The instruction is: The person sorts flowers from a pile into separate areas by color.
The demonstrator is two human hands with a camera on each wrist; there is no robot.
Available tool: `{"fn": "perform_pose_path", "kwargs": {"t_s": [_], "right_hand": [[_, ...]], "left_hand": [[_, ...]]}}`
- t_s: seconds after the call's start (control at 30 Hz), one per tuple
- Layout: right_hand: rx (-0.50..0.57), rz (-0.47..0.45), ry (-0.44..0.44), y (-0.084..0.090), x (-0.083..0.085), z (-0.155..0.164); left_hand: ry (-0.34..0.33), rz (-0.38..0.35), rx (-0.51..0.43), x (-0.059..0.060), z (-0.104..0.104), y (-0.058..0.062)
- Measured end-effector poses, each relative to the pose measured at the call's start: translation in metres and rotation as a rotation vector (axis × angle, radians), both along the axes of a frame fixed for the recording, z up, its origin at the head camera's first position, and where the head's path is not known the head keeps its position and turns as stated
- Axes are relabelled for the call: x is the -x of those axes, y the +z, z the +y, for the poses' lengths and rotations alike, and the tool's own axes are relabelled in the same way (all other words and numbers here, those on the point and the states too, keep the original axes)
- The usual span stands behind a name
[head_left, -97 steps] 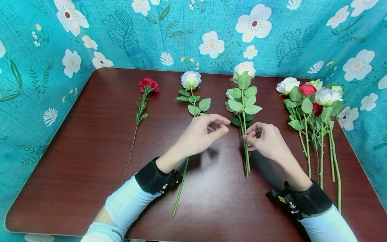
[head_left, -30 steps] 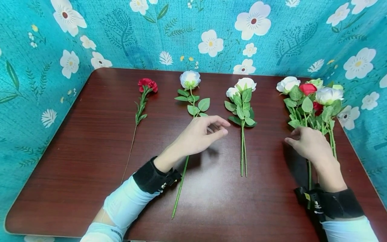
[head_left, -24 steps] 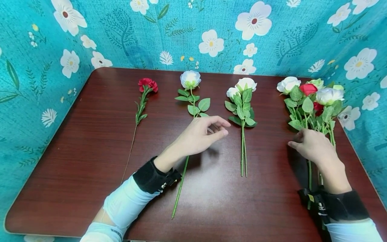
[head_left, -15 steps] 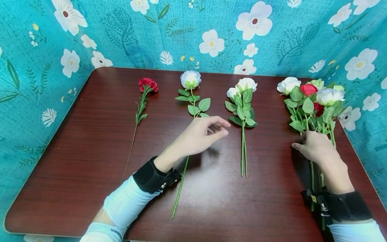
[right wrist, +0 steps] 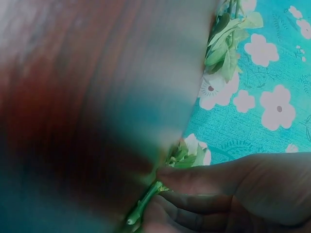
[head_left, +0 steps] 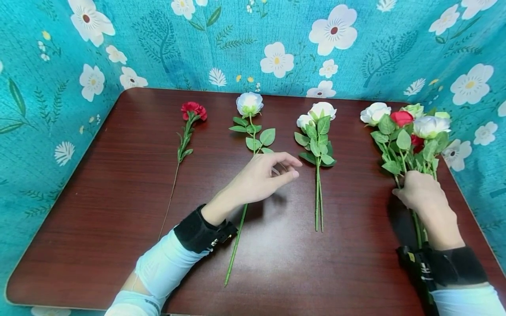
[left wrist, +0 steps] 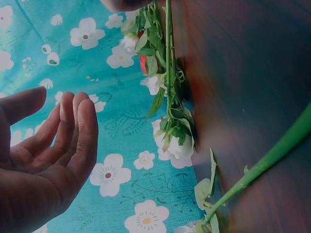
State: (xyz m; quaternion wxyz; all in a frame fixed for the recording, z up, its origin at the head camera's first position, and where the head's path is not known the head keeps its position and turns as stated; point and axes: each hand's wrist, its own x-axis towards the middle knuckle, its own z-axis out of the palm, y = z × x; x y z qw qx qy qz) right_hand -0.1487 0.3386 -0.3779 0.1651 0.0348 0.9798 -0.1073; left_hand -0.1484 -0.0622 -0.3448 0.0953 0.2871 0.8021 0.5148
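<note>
Flowers in a bunch [head_left: 409, 131] lie at the table's 3 o'clock edge in the head view, white and red blooms pointing toward 12 o'clock and stems running back toward 6. The right hand [head_left: 419, 195] lies on those stems just below the leaves, its fingers curled down around them. At 12 o'clock from the person, a pair of white roses [head_left: 317, 131] lies on the dark red table [head_left: 118, 210], apart from both hands. The left hand [head_left: 261, 177] hovers at 9 o'clock of that pair, over the stem of a single white rose [head_left: 249, 105], fingers loosely extended and holding nothing. A red carnation [head_left: 193, 110] lies farther out toward 10 o'clock. A teal cloth with white flowers [head_left: 276, 44] walls the table on three sides.

From the left wrist view, the left hand [left wrist: 46, 160] shows its palm and relaxed, slightly bent fingers, nothing between them. The pair of white roses [left wrist: 170, 131] lies at 1 o'clock of it, and the single rose's green stem [left wrist: 272, 158] crosses at 4 o'clock.

In the right wrist view, much of the table is blurred. The right hand [right wrist: 233, 194] sits at 5 o'clock, its fingers [right wrist: 204, 175] and thumb closed on a green stem [right wrist: 146, 201] of the bunch, with leaves and a pale bloom just behind.
</note>
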Motion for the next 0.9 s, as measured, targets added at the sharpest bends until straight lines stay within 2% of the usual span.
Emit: {"fn": "perform_pose_path", "kwargs": {"t_s": [0.4,0.63,0.9], "right_hand": [[-0.028,-0.087,0.002,0.0025,0.0019,0.0053],[0.025,-0.183,0.026,-0.0028,0.0028,0.0044],[0.043,-0.207,0.013,-0.0069,-0.0009,0.0040]], "left_hand": [[-0.013,-0.002,0.005,-0.0001,-0.0005,0.0011],[-0.014,-0.008,0.006,-0.0006,-0.0006,0.0011],[-0.028,0.003,-0.002,-0.0026,-0.0043,0.0008]]}}
